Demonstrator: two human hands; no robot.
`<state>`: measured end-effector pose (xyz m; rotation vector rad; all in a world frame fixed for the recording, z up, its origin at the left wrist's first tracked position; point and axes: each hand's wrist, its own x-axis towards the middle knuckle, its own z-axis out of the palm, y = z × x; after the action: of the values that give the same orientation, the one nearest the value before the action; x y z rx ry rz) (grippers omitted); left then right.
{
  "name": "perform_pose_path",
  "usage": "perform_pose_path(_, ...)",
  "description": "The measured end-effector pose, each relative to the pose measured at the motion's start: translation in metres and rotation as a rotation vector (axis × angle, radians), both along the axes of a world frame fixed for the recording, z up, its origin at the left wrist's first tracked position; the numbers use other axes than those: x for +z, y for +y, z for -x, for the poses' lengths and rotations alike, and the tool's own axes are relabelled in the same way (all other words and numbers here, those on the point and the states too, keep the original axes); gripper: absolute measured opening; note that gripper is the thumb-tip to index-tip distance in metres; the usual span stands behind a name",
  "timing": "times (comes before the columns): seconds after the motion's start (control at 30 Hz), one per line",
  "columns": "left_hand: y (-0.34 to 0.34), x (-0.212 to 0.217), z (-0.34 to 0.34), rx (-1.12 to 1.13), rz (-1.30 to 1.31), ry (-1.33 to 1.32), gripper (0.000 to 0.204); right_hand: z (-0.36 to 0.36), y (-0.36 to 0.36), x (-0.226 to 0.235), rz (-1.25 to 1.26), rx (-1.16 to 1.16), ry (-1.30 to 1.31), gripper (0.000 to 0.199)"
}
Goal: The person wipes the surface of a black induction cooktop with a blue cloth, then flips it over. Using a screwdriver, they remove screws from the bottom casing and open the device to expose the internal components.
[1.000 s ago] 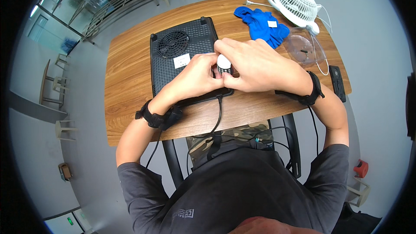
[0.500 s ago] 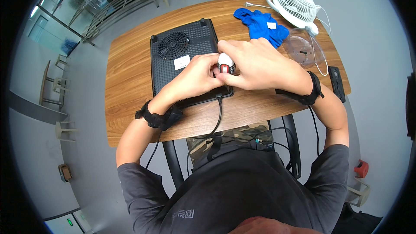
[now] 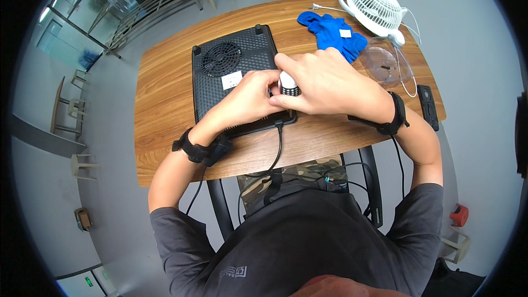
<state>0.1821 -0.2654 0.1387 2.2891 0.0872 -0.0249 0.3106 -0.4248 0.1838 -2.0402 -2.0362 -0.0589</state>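
Observation:
A black induction cooker (image 3: 209, 85) lies bottom up on the table, its round fan vent, rubber feet and white label showing. Over its right part, my right hand (image 3: 322, 80) is closed round a screwdriver (image 3: 287, 81) that stands upright, seen nearly end-on. Its handle has a white rounded cap and a black ridged grip; the shaft and tip are hidden. My left hand (image 3: 256, 93) rests on the cooker with its fingers bent in close to the screwdriver. What those fingertips pinch, if anything, is hidden.
A blue cloth (image 3: 333, 33), a white fan (image 3: 375, 8) and a clear round dish (image 3: 385, 63) holding small dark pieces are at the far right. A black oblong case (image 3: 427, 107) lies by the right edge. The cooker's cord (image 3: 279, 146) drops over the front edge.
The screwdriver handle has turned in my right hand: its red part, visible before, is now out of sight. My left hand stays in nearly the same place.

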Motion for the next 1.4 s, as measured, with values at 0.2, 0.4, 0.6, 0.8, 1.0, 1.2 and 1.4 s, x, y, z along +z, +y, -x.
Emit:
perform_pose_path(0.2, -0.017, -0.011, -0.006, 0.107, -0.013, -0.304, 0.031, -0.003, 0.001, -0.01, -0.085, 0.055, 0.059, 0.039)
perform_pose_path(0.4, -0.008, -0.001, 0.001, 0.037, 0.08, -0.21, 0.032, -0.002, -0.003, -0.002, -0.047, 0.023, 0.029, 0.041)
perform_pose_path(0.6, -0.011, -0.007, -0.004, 0.041, 0.069, -0.222, 0.029, -0.002, 0.002, -0.01, -0.067, 0.014, 0.069, 0.041)
perform_pose_path(0.8, -0.008, -0.02, -0.004, 0.027, -0.048, -0.255, 0.028, 0.005, 0.003, -0.001, 0.064, -0.018, -0.035, 0.033)
perform_pose_path(1.0, -0.005, -0.006, -0.001, -0.025, 0.112, -0.07, 0.029, -0.005, -0.001, -0.011, -0.157, 0.128, 0.104, 0.03)
perform_pose_path(1.2, -0.004, -0.007, -0.001, 0.02, -0.054, -0.164, 0.033, 0.005, 0.004, 0.009, 0.142, -0.08, -0.028, 0.033)
perform_pose_path(1.4, -0.006, -0.013, -0.003, 0.062, -0.028, -0.136, 0.034, -0.004, 0.005, -0.015, -0.194, 0.065, 0.071, 0.037)
